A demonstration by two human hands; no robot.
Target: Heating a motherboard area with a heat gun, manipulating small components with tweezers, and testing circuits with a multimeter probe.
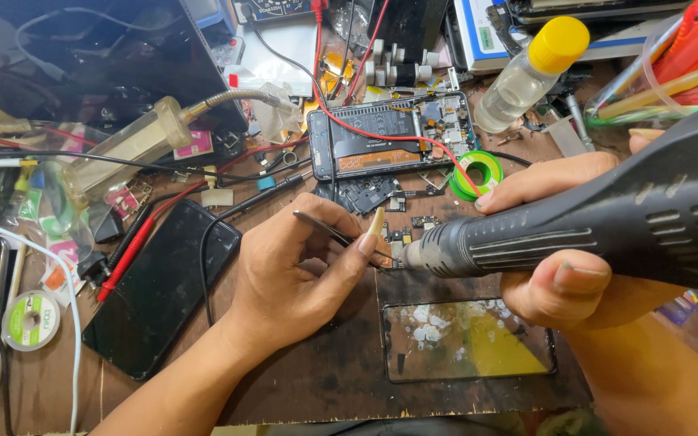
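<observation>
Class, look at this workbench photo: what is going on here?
A person is working on small phone parts at a cluttered bench. The left hand pinches thin tweezers, tip down at a small circuit board. The right hand grips a black hot-air gun, its metal nozzle aimed at the same spot. An opened phone lies behind, a black phone to the left, and a glass panel in front.

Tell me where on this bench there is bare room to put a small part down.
Bare wood lies between the black phone and the glass panel, under the left hand, and along the near edge. Elsewhere it is crowded: wires, the opened phone, green spool and bottle. The right hand holds the hot-air gun.
</observation>
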